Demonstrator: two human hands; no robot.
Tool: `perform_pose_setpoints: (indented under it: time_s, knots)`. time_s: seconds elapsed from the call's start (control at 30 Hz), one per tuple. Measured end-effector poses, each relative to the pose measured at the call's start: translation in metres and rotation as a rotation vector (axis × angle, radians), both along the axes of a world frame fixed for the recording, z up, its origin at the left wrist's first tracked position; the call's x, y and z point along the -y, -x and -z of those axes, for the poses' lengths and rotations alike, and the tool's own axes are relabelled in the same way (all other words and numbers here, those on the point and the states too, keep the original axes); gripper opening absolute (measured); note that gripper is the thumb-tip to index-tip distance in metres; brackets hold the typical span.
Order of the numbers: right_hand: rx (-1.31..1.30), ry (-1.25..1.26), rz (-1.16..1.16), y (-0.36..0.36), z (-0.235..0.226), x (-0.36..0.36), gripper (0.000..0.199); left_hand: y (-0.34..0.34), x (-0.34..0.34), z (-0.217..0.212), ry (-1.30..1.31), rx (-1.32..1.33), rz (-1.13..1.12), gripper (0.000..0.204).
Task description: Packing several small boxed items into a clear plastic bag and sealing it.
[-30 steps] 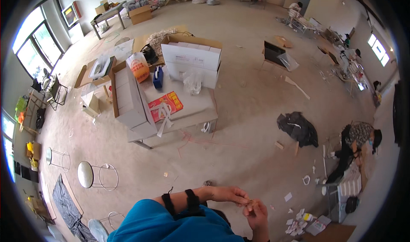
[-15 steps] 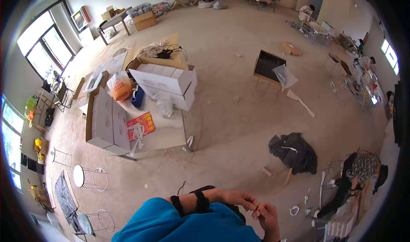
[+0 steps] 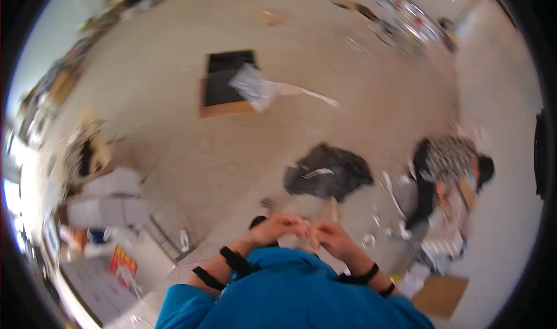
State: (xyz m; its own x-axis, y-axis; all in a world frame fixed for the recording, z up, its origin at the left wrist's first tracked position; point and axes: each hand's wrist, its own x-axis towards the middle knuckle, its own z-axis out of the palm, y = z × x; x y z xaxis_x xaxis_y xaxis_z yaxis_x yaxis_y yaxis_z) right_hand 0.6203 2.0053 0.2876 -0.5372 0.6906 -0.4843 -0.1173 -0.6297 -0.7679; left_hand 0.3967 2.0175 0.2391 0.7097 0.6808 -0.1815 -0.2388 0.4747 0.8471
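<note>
Hands (image 3: 282, 227) pinch a small piece (image 3: 314, 234), long axis and direction too blurred to tell.

Both hands (image 3: 284, 226) (image 3: 335, 239) close together, half-curled

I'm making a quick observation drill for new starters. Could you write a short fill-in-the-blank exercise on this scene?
1. The person's shirt is ____.
2. The forearm straps are ____.
3. Of the left hand and the right hand, the ____ one is nearer the red packet.
4. The clear plastic lies over the ____ side, as pictured, of the dark-lined box.

Missing words: blue; black; left; right.
</note>
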Motion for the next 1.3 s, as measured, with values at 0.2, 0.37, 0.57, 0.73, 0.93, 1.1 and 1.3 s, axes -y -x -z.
perform_pose_setpoints:
  time_s: [0.2, 0.37, 0.57, 0.73, 0.93, 1.1, 1.3]
  knots:
    - [-0.32, -0.046, 0.385, -0.022, -0.033, -0.144, 0.021, -0.029, -0.189, -0.03, 0.155, 0.15, -0.058, 0.034]
    - [-0.371, -0.068, 0.624, -0.045, -0.036, -0.259, 0.038, -0.05, -0.304, -0.063, 0.273, 0.308, -0.104, 0.044]
    - [-0.288, -0.182, 0.452, -0.081, -0.013, -0.433, 0.045, -0.086, -0.468, -0.054, -0.042, -0.051, -0.08, 0.047]
    - [-0.156, -0.241, 0.286, -0.13, -0.026, -0.601, 0.045, -0.145, -0.614, -0.053, -0.003, 0.009, -0.23, 0.045]
    - [0.05, -0.409, 0.197, -0.165, -0.064, -0.776, 0.04, -0.21, -0.772, -0.093, -0.102, -0.177, -0.369, 0.02]
    - [0.202, -0.609, 0.082, -0.168, -0.045, -0.913, 0.041, -0.224, -0.897, -0.081, -0.015, -0.127, -0.538, 0.002]
    - [0.273, -0.777, -0.054, -0.171, -0.046, -1.115, 0.036, -0.216, -1.079, -0.061, -0.145, -0.067, -0.605, 0.006]
